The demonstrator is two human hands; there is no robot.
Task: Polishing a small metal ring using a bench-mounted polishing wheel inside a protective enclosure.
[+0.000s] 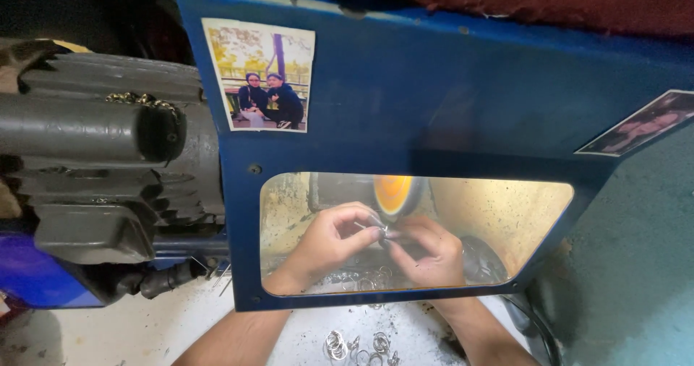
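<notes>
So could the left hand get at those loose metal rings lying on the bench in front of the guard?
Probably yes. The rings lie in the open outside the blue guard, between both forearms; the left hand would only have to draw back out of the window.

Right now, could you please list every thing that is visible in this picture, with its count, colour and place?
Guard panel: one, blue, centre, with a clear window.
Polishing wheel: one, orange-yellow, behind the window, above the hands.
Motor: one, grey, ribbed, left.
Photos: two; one stuck on the panel top left, one at the right edge.
Metal rings: several, silver, on the white bench at the bottom.
Small metal piece: one, silver, pinched between both hands.
Left hand: behind the window, holding the piece.
Right hand: beside it, holding the piece.
</notes>
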